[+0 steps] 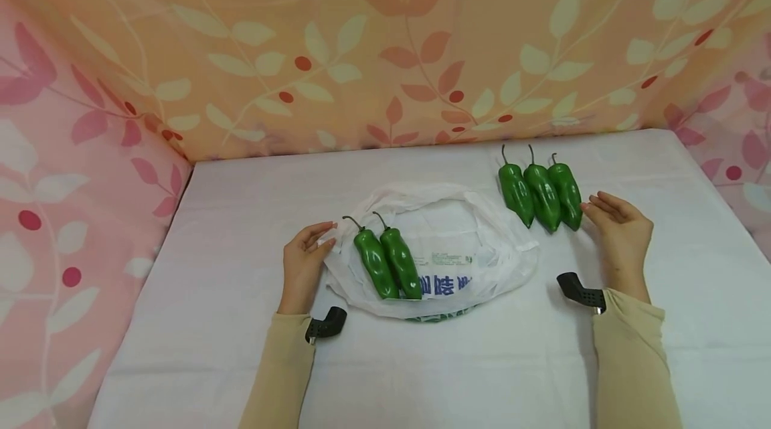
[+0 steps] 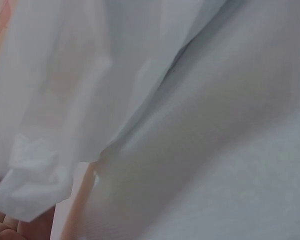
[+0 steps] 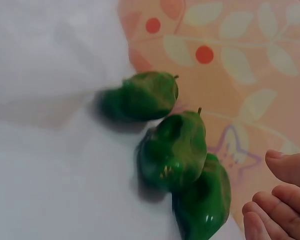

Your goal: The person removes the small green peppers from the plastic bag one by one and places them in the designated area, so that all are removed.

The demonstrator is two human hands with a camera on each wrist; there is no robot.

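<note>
A white plastic bag (image 1: 512, 268) with blue printing lies on the cloth with its mouth spread wide. Two green peppers (image 1: 385, 262) lie side by side inside, stems pointing away. At the bag's left rim, my left hand (image 1: 304, 262) pinches the thin plastic; the left wrist view shows the bag's folds (image 2: 85, 90) covering part of the fingers. Three more green peppers (image 1: 542, 198) lie in a row beyond the bag's right side. Beside the rightmost of them is my right hand (image 1: 623, 235), fingers loosely bent and holding nothing; the right wrist view shows a gap between fingers and peppers (image 3: 175, 150).
A white cloth (image 1: 421, 375) covers the table. Patterned orange fabric (image 1: 373, 47) hangs along the back, and pink floral fabric (image 1: 60, 248) stands at the left and right sides. Each wrist carries a small black camera mount (image 1: 328, 324).
</note>
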